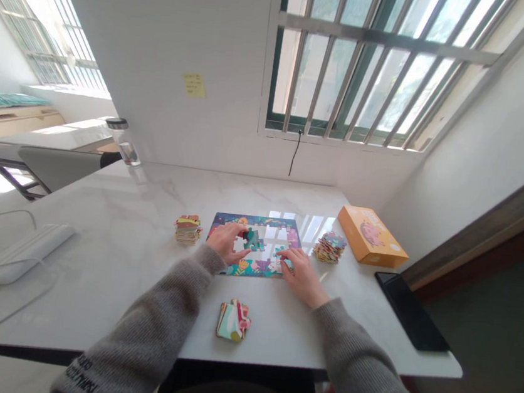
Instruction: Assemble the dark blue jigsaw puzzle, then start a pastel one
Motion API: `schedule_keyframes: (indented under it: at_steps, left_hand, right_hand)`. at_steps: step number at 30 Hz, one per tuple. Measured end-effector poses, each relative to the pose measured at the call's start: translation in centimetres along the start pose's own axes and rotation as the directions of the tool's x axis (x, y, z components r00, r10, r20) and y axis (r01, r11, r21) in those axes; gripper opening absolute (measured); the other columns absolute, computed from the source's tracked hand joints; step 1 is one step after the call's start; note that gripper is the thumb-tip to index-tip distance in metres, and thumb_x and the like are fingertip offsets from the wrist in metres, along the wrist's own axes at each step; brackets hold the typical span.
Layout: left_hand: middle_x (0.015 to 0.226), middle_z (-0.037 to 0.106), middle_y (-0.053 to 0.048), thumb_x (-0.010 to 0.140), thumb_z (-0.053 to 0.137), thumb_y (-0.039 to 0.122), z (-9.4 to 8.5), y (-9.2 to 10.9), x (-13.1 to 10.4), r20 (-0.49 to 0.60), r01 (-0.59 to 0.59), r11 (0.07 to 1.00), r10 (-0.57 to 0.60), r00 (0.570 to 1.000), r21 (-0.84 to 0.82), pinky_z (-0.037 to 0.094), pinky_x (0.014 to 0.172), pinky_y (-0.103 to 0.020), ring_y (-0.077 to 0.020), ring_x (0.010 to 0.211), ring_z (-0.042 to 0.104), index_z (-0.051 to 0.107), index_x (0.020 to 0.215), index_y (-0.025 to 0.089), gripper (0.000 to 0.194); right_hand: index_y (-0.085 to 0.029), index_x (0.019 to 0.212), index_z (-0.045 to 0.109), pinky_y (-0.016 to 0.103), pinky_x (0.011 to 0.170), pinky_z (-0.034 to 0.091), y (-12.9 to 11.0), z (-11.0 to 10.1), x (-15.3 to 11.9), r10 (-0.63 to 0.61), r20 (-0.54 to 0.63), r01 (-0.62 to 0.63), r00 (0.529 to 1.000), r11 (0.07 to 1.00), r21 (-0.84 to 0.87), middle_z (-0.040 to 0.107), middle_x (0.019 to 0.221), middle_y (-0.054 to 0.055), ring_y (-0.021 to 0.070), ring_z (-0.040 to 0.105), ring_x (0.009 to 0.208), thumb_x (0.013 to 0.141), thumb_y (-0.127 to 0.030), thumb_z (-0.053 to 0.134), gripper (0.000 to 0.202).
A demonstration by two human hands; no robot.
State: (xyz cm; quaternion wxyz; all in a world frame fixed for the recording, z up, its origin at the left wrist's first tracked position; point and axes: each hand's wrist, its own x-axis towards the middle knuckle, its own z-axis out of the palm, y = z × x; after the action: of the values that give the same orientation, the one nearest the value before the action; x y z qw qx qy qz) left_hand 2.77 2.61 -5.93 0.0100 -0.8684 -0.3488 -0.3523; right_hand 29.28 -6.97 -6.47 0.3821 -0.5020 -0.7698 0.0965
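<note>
A partly assembled jigsaw puzzle [260,270] lies flat on the table, its colourful border surrounding a pale middle. Over its left side is my left hand [226,243], with thumb and fingers apart beside a teal cluster of puzzle pieces [254,241]. My right hand [303,275] reaches in from the right. Its bent fingertips are on a small blue-and-white puzzle piece [279,253] near the right border, partly covered by the fingers. Nearer to me lies a small stack of pieces [232,321] with a mint and red top.
Two more piece stacks stand left [188,230] and right [330,247] of the puzzle. An orange box [371,236] and a black phone-like slab [412,311] are at the right. A white power strip [23,254] with cables lies left; a clear bottle [125,143] stands behind.
</note>
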Motion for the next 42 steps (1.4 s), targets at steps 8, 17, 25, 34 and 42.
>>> schedule_keyframes:
  at_steps: [8,17,25,34,42]
  left_hand:
    - [0.097,0.069,-0.006,0.076,0.078,0.040,0.2,3.4,0.2,0.106,-0.086,0.995,0.090,0.990,-0.044,0.048,0.082,-0.038,-0.0250,0.091,0.065,0.057,0.107,0.019,0.043]
    - [0.097,0.067,-0.005,0.075,0.079,0.033,2.1,3.4,-0.5,0.151,-0.066,0.996,0.076,0.986,-0.067,0.048,0.081,-0.038,-0.0244,0.091,0.064,0.058,0.112,0.019,0.045]
    - [0.096,0.066,-0.006,0.074,0.079,0.028,2.6,2.6,-0.6,0.141,-0.049,0.997,0.056,0.988,-0.053,0.049,0.083,-0.039,-0.0251,0.091,0.064,0.059,0.116,0.019,0.048]
    - [0.095,0.067,-0.005,0.078,0.079,0.038,1.9,3.6,-0.6,0.097,-0.130,0.982,0.144,0.985,-0.138,0.048,0.079,-0.036,-0.0230,0.089,0.064,0.057,0.114,0.021,0.045]
    - [0.095,0.067,-0.004,0.079,0.079,0.037,1.8,3.7,-0.5,0.140,-0.118,0.980,0.140,0.980,-0.157,0.048,0.079,-0.036,-0.0232,0.090,0.064,0.059,0.113,0.022,0.043]
  right_hand:
    - [-0.020,0.126,0.057,0.031,0.079,0.048,-1.9,1.4,1.9,0.162,-0.080,-0.125,0.984,0.930,0.345,0.068,0.084,0.001,0.0177,0.063,0.079,0.097,-0.031,0.049,0.032]
    - [-0.019,0.125,0.059,0.035,0.083,0.049,-1.5,1.3,0.9,0.145,-0.119,-0.117,0.982,0.969,0.217,0.067,0.087,0.004,0.0203,0.061,0.083,0.094,-0.026,0.049,0.033]
    - [-0.020,0.112,0.066,0.043,0.091,0.047,-0.3,-0.2,0.5,0.091,-0.115,-0.087,0.989,0.996,0.035,0.070,0.098,0.010,0.0268,0.060,0.099,0.094,-0.022,0.046,0.026]
    - [-0.020,0.128,0.057,0.034,0.083,0.050,-2.3,1.0,0.6,0.152,-0.004,-0.142,0.988,0.929,0.341,0.067,0.089,0.002,0.0182,0.063,0.085,0.092,-0.032,0.056,0.037]
    - [-0.019,0.112,0.066,0.028,0.066,0.048,-1.8,1.2,0.8,0.267,0.037,-0.255,0.963,0.857,0.448,0.065,0.081,0.002,0.0161,0.059,0.073,0.090,-0.037,0.058,0.030]
